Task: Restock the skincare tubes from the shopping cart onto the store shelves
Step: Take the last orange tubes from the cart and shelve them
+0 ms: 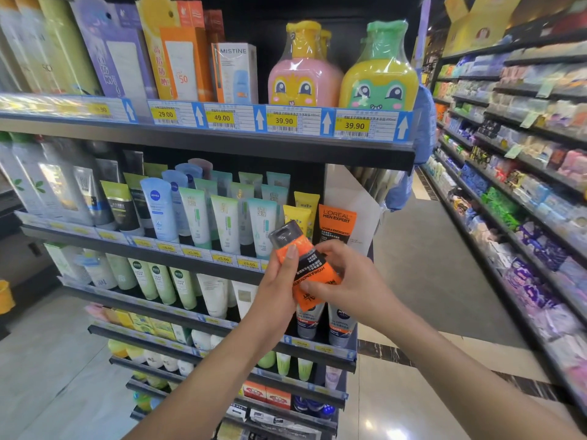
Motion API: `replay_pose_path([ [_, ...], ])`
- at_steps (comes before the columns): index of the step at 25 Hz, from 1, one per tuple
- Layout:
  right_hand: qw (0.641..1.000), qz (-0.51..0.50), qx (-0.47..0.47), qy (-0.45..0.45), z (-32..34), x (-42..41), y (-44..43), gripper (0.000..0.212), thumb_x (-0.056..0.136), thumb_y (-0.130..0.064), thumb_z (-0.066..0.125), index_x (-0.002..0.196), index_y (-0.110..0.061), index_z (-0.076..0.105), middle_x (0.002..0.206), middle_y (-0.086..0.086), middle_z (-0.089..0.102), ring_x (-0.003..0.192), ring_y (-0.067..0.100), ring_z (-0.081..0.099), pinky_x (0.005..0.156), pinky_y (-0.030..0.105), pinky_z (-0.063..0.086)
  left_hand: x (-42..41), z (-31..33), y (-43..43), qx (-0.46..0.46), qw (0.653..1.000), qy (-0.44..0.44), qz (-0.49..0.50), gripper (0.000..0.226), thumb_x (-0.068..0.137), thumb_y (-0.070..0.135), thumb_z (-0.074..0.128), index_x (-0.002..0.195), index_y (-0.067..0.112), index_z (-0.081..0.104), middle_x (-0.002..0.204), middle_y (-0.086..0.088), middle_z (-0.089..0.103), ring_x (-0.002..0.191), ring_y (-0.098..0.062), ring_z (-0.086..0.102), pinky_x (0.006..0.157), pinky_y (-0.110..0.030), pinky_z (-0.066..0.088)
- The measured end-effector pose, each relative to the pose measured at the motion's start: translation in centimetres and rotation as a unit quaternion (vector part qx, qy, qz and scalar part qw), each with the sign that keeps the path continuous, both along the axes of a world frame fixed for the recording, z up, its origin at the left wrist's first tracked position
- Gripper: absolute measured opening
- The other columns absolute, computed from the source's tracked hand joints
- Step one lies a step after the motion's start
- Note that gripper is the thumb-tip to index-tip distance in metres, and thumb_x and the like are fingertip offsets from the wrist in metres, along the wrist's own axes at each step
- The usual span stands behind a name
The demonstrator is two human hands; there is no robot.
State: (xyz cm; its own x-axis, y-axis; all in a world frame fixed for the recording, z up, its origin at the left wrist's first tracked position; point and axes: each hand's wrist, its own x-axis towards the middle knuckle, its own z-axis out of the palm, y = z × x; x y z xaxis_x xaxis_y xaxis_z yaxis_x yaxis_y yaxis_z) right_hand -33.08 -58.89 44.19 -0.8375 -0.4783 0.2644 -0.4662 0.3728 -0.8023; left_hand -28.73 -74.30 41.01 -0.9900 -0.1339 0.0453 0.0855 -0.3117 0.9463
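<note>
The restocking is mid-way, by my reading: one orange tube [313, 271] with a dark cap is off the cart but not yet on a shelf. It hangs tilted in the centre of the frame, cap toward the upper left, in front of the second shelf [190, 250] and touching none of its stock. Both hands grip it. The left hand [278, 287] pinches the cap end, thumb laid along the orange face. The right hand [352, 281] curls its fingers [319, 292] round the lower end.

A matching orange tube [336, 228] stands upright at the right end of that shelf, beside the yellow tubes [297, 217]. That looks like the slot meant for the held one. What is left is to turn it upright and set it there.

The shopping cart is out of view, so how many tubes remain cannot be told. The held tube's bottom end is covered by the right hand, and its print is partly hidden. The forearms block parts of the lower shelves. Whether space lies behind the standing orange tube cannot be seen. The small price labels are blurred.
</note>
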Motion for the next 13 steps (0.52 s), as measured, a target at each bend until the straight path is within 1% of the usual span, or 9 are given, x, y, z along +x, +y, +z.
replay_pose_path([
  [2, 0.999, -0.010, -0.045, -0.024, 0.5, 0.0, 0.2, 0.046, 0.076, -0.028, 0.088, 0.111, -0.038, 0.060, 0.100, -0.010, 0.076, 0.088, 0.008, 0.074, 0.083, 0.040, 0.062, -0.4, -0.2, 0.1, -0.027, 1.000, 0.010, 0.000, 0.059, 0.095, 0.069, 0.049, 0.146, 0.037, 0.048, 0.129, -0.006, 0.071, 0.121, -0.024, 0.068, 0.109, -0.054, 0.049],
  [4, 0.996, -0.021, -0.084, -0.035, 1.5, -0.2, 1.1, 0.041, 0.079, -0.021, 0.086, 0.111, -0.030, 0.063, 0.099, -0.004, 0.076, 0.089, 0.012, 0.074, 0.080, 0.039, 0.063, -0.5, 0.0, -0.3, -0.129, 0.991, 0.035, 0.003, 0.056, 0.094, 0.074, 0.042, 0.141, 0.044, 0.051, 0.126, 0.017, 0.070, 0.117, -0.009, 0.067, 0.106, -0.029, 0.049],
  [5, 0.994, -0.023, -0.101, -0.045, 2.2, -0.5, 1.6, 0.038, 0.080, -0.018, 0.085, 0.111, -0.025, 0.065, 0.099, -0.002, 0.076, 0.089, 0.013, 0.074, 0.081, 0.037, 0.063, -0.3, -0.1, -0.6, -0.187, 0.981, 0.044, 0.015, 0.048, 0.095, 0.070, 0.040, 0.134, 0.047, 0.053, 0.120, 0.028, 0.069, 0.113, 0.000, 0.065, 0.098, -0.015, 0.048],
  [6, 0.991, -0.022, -0.119, -0.057, 2.8, -0.8, 2.2, 0.034, 0.081, -0.016, 0.083, 0.110, -0.021, 0.067, 0.099, 0.000, 0.077, 0.090, 0.013, 0.075, 0.082, 0.036, 0.063, -0.2, -0.2, -1.1, -0.242, 0.968, 0.053, 0.041, 0.039, 0.097, 0.064, 0.040, 0.130, 0.046, 0.054, 0.119, 0.033, 0.066, 0.113, 0.007, 0.061, 0.096, -0.011, 0.046],
  [7, 0.988, -0.024, -0.135, -0.067, 3.2, -1.3, 2.8, 0.032, 0.081, -0.014, 0.082, 0.110, -0.018, 0.068, 0.100, 0.000, 0.078, 0.092, 0.014, 0.075, 0.083, 0.034, 0.063, -0.5, -1.0, -1.7, -0.316, 0.942, 0.069, 0.083, 0.033, 0.101, 0.058, 0.044, 0.130, 0.043, 0.054, 0.124, 0.032, 0.062, 0.119, 0.010, 0.055, 0.102, -0.016, 0.045],
  [8, 0.985, -0.031, -0.153, -0.071, 3.6, -1.8, 3.2, 0.029, 0.082, -0.013, 0.080, 0.109, -0.015, 0.070, 0.100, 0.000, 0.079, 0.094, 0.015, 0.075, 0.085, 0.033, 0.062, -0.8, -2.2, -2.6, -0.407, 0.899, 0.092, 0.129, 0.032, 0.104, 0.051, 0.048, 0.134, 0.040, 0.052, 0.134, 0.029, 0.055, 0.130, 0.009, 0.046, 0.111, -0.025, 0.041],
  [10, 0.976, -0.057, -0.197, -0.067, 4.2, -2.9, 3.7, 0.020, 0.085, -0.014, 0.077, 0.104, -0.012, 0.073, 0.100, 0.003, 0.079, 0.097, 0.019, 0.075, 0.086, 0.032, 0.062, -1.9, -5.1, -4.6, -0.612, 0.762, 0.102, 0.184, 0.049, 0.103, 0.042, 0.053, 0.149, 0.033, 0.042, 0.158, 0.015, 0.037, 0.153, -0.005, 0.021, 0.123, -0.043, 0.028],
  [11, 0.972, -0.071, -0.214, -0.062, 4.4, -3.5, 3.8, 0.016, 0.087, -0.015, 0.076, 0.102, -0.012, 0.074, 0.099, 0.004, 0.078, 0.097, 0.020, 0.074, 0.085, 0.032, 0.062, -2.3, -6.3, -5.2, -0.679, 0.704, 0.091, 0.188, 0.060, 0.099, 0.040, 0.054, 0.156, 0.030, 0.035, 0.166, 0.008, 0.027, 0.158, -0.012, 0.010, 0.125, -0.050, 0.023],
  [13, 0.971, -0.089, -0.217, -0.050, 4.7, -4.4, 3.8, 0.014, 0.089, -0.018, 0.075, 0.102, -0.013, 0.074, 0.097, 0.001, 0.079, 0.095, 0.017, 0.075, 0.078, 0.025, 0.062, -2.5, -7.5, -5.8, -0.734, 0.651, 0.078, 0.178, 0.077, 0.094, 0.037, 0.056, 0.162, 0.029, 0.022, 0.172, 0.003, 0.015, 0.160, -0.019, -0.001, 0.125, -0.057, 0.020],
])
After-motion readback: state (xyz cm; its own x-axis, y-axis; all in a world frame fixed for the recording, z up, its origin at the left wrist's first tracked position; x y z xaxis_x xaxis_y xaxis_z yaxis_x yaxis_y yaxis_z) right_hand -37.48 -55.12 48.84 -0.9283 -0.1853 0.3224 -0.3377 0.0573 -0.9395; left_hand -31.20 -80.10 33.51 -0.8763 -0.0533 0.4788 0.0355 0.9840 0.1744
